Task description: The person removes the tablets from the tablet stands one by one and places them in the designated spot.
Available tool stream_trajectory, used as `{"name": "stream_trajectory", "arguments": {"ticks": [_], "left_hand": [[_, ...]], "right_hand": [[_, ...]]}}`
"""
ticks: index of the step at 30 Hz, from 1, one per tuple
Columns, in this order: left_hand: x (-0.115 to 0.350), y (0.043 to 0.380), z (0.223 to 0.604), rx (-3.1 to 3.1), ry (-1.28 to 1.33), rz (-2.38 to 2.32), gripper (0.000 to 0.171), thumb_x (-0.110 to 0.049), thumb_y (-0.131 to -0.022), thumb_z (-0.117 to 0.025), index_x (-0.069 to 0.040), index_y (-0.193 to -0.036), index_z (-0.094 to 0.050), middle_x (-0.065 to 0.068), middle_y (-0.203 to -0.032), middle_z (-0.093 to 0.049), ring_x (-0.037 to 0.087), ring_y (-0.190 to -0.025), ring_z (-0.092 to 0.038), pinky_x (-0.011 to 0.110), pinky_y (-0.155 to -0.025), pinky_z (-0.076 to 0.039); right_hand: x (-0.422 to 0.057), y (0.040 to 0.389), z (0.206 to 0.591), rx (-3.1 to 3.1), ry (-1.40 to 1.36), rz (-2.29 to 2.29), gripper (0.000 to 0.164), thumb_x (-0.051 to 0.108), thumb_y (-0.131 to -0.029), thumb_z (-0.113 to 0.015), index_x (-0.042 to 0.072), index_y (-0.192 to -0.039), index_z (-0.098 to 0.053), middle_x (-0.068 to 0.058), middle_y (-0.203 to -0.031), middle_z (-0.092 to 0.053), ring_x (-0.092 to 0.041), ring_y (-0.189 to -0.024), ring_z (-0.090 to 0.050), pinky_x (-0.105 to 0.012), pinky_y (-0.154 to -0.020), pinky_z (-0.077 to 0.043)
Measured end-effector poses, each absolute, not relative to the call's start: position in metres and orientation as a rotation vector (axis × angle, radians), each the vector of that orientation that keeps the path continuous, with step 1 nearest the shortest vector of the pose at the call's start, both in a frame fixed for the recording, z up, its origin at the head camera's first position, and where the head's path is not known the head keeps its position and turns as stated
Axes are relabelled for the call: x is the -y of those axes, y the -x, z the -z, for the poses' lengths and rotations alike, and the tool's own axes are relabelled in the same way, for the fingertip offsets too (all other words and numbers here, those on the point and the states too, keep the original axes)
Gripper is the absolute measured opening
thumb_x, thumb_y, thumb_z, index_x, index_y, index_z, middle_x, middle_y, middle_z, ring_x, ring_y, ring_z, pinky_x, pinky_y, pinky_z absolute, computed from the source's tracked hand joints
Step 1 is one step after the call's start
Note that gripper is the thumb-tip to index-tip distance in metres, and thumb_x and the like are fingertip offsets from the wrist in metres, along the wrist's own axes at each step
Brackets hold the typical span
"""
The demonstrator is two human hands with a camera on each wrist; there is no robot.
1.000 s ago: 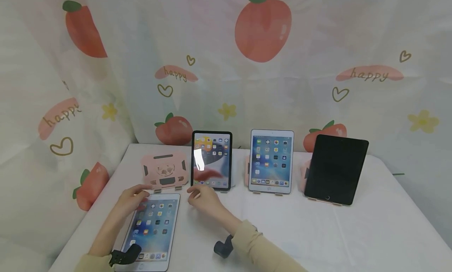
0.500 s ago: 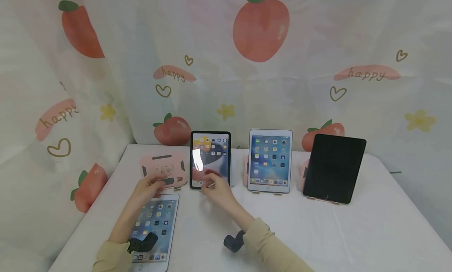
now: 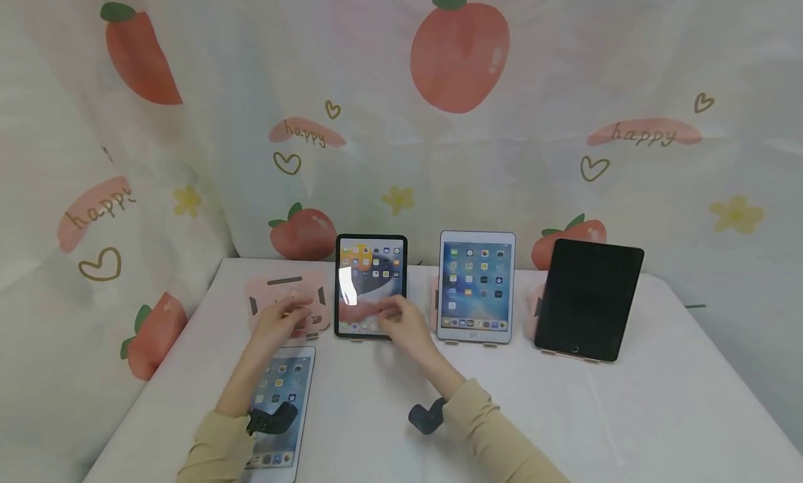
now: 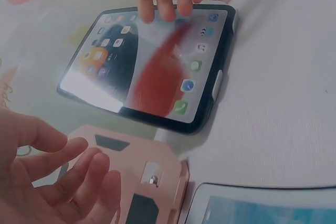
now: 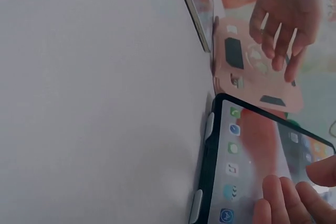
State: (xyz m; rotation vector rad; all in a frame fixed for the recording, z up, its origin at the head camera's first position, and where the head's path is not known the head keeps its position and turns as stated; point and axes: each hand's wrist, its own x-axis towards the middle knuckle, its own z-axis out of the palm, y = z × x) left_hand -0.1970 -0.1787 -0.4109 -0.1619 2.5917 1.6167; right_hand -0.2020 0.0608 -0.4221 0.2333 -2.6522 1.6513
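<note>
My left hand hovers before the empty pink tablet stand, fingers loosely bent and holding nothing. In the left wrist view its fingers overlap that stand's plate. My right hand is in front of the black-framed tablet, lit with app icons and propped upright on a stand. Relaxed and slightly bent, the right fingers overlap the lower screen in the right wrist view. A white tablet with its screen on lies flat on the table, partly covered by my left forearm.
To the right, a white tablet with a lit screen leans on a pink stand. Farther right, a tablet with a dark screen leans on another. A white cloth covers the table, with a fruit-print curtain behind.
My left hand has moved up and right, from the flat white tablet's upper edge to the pink stand. My right hand has shifted right and slightly up along the black-framed tablet.
</note>
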Motion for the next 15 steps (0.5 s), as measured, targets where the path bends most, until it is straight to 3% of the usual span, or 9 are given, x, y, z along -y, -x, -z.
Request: {"name": "stream_trajectory", "arguments": {"ticks": [6,15], "left_hand": [[0.170,0.203,0.409,-2.624,0.132,-1.647,0.035,-0.027,-0.093,-0.049,-0.013,-0.125,-0.053,0.014,-0.112,-0.055,0.029,-0.099,-0.058,0.037,-0.085,-0.052],[0.159,0.210,0.402,-2.611,0.111,-1.756,0.034,-0.026,-0.094,-0.046,-0.014,-0.126,-0.051,0.014,-0.113,-0.056,0.029,-0.097,-0.061,0.038,-0.082,-0.053]], "right_hand": [[-0.070,0.210,0.419,2.577,-0.193,-1.655,0.025,0.007,-0.082,-0.058,0.004,-0.107,-0.059,-0.013,-0.094,-0.062,-0.016,-0.077,-0.059,-0.021,-0.066,-0.049],[-0.081,0.221,0.404,2.555,-0.094,-1.597,0.025,0.008,-0.082,-0.059,0.005,-0.107,-0.060,-0.012,-0.095,-0.064,-0.020,-0.080,-0.061,-0.027,-0.070,-0.051]]}}
